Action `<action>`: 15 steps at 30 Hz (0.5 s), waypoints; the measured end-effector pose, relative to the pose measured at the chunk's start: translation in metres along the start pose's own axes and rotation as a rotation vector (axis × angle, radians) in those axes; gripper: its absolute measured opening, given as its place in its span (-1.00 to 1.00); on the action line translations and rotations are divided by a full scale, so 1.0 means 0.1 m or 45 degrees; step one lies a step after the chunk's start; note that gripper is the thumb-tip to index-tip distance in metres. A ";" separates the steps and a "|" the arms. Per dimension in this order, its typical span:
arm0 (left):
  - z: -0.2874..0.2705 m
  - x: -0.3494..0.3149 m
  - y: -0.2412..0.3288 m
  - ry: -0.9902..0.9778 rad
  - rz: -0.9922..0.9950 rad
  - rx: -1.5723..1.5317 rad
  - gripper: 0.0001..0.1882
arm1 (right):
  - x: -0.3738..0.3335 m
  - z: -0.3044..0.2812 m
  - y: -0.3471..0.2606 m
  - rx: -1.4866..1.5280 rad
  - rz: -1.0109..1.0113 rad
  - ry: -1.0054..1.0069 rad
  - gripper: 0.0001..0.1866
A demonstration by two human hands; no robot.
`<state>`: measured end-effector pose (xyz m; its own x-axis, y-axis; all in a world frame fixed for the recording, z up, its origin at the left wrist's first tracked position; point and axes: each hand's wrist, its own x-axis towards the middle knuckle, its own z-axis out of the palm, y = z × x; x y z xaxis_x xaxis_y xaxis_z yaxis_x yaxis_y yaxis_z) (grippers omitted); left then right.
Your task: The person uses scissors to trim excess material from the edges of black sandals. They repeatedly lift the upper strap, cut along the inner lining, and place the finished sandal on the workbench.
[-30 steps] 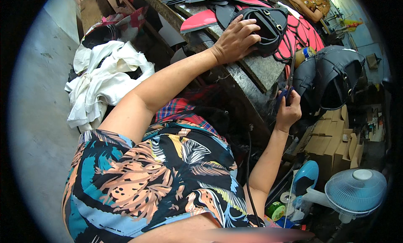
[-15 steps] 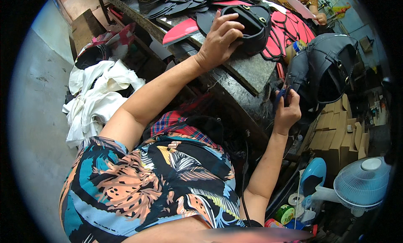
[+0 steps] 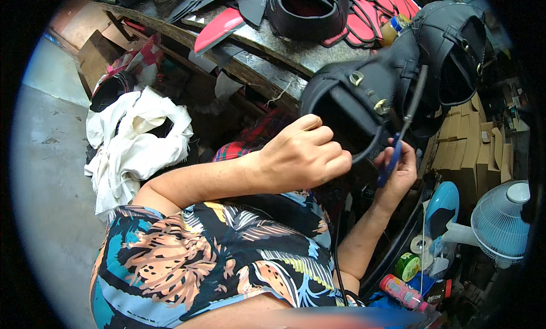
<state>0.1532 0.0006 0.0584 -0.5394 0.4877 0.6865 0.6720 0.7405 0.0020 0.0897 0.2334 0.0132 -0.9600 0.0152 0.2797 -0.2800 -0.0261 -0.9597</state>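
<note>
My left hand (image 3: 304,154) is closed on the rim of a black leather bag (image 3: 364,96) with brass buckles, held in front of me over my lap. A thin black strap curves down from the bag past my fingers. My right hand (image 3: 398,172) grips blue-handled scissors (image 3: 398,141), whose dark blades point up along the bag's right side. Behind them another black bag (image 3: 455,39) stands at the bench's right end.
A worn workbench (image 3: 267,56) carries a round black bag (image 3: 307,10) and red and black cut leather pieces (image 3: 222,27). White cloth (image 3: 136,141) lies on the floor at left. Cardboard boxes (image 3: 466,141), a small fan (image 3: 503,224), tape and bottles crowd the right.
My left hand left the round bag on the bench and came down to grip a black bag in front of me. My right hand with the scissors stayed close by the bag.
</note>
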 end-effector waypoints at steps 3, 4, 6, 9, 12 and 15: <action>0.04 -0.02 0.06 -0.128 0.033 -0.090 -0.85 | -0.15 -0.03 -0.01 -0.173 0.083 -0.116 -0.69; 0.02 -0.02 0.06 -0.118 0.044 -0.147 -0.85 | -0.19 -0.03 -0.01 -0.224 0.097 -0.123 -0.69; -0.04 0.01 0.02 -0.215 0.041 -0.328 -0.75 | -0.21 -0.02 0.02 -0.239 0.028 -0.093 -0.71; -0.08 0.06 -0.11 -0.088 -0.062 -0.136 -0.45 | -0.27 -0.06 0.05 -0.218 0.213 -0.054 -0.72; -0.06 0.09 -0.22 -0.492 -0.185 -0.115 -0.23 | -0.38 -0.20 0.04 -0.316 0.201 -0.024 -0.72; -0.04 0.08 -0.19 -0.466 -0.152 -0.109 -0.24 | -0.61 -0.42 -0.05 -0.248 0.245 0.034 -0.72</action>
<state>0.1379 -0.0109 0.0669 -0.7511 0.5447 0.3730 0.6252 0.7683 0.1371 0.1505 0.2750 -0.0003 -0.9941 0.0548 0.0933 -0.0834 0.1619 -0.9833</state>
